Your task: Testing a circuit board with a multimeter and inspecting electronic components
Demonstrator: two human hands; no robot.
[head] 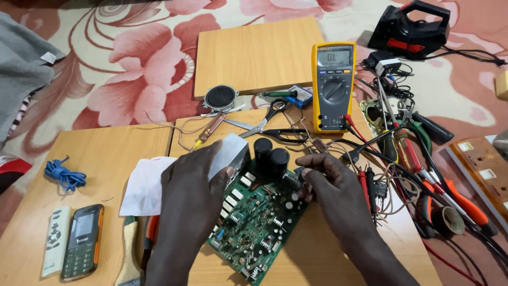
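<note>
1. Head view: a green circuit board (257,225) was seen lying tilted on a wooden board (338,254), its far end carrying two black capacitors (270,153) standing upright side by side.
2. The left hand (193,185) was laid over the board's left edge, with the fingers curled around a silvery heat sink (233,149) at the board's far-left corner; the grip was closed on that part.
3. The right hand (330,182) was placed at the board's right edge, its fingertips (302,170) pinched narrowly on a small component there; what exactly was pinched could not be told.
4. A white paper (143,185) was seen under the left hand, spread onto a second wooden board (100,153) to the left.
5. On that left board a coil of blue wire (63,176), a white remote (54,241) and a dark phone (83,242) were laid, the remote and phone just beside each other.
6. Beyond the capacitors, scissors (267,124) were seen lying open, and a small round speaker (220,97) was set near them.
7. A yellow multimeter (333,87) was laid upright past the right hand, its red and black leads (365,182) trailing down beside that hand.
8. To the right, pliers (460,198) and screwdrivers (394,140) were tangled among loose wires.
9. A black tool (410,29) was left on the flowered cloth (137,58) at the far right.
</note>
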